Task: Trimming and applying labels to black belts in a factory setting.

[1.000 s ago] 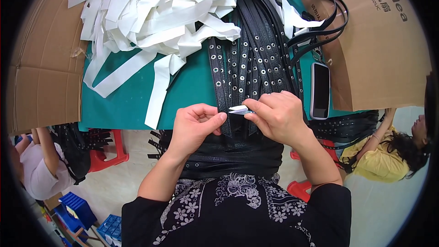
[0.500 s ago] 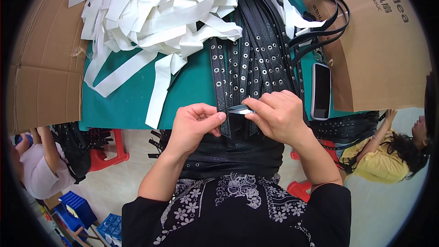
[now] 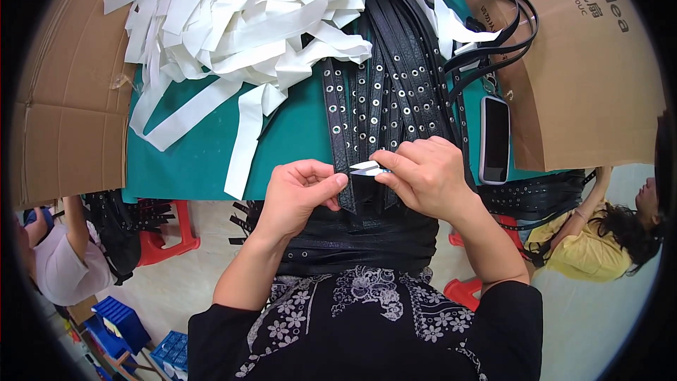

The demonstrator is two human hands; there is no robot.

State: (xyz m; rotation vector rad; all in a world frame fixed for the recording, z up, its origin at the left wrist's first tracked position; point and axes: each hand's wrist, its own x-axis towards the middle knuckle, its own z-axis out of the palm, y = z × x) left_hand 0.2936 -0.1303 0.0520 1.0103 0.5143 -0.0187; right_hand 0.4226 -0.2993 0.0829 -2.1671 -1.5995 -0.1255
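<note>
My left hand [image 3: 300, 187] is closed in a pinch, thumb and forefinger at the left edge of a black leather-look belt [image 3: 337, 116] with rows of silver eyelets. Whether a loose thread is also between those fingertips is too small to see. In my right hand [image 3: 427, 173] is a small pair of thread snips [image 3: 364, 168], gripped between thumb and fingers. Their bright blades stand apart and point left over the belt's edge, close to my left fingertips. More eyelet belts [image 3: 405, 92] lie side by side, running away from me over the green tabletop [image 3: 194, 169].
White strips [image 3: 240, 14] are heaped at the far left. A phone [image 3: 495, 140] lies to the right, near looped black straps [image 3: 525, 28]. Cardboard boxes [image 3: 74, 85] [image 3: 585, 77] flank the table. Black belts [image 3: 360, 243] cover my lap. Other people [image 3: 589, 247] sit on both sides.
The blades of the snips have spread wider apart and tilted a little. Both my hands have stayed almost in place.
</note>
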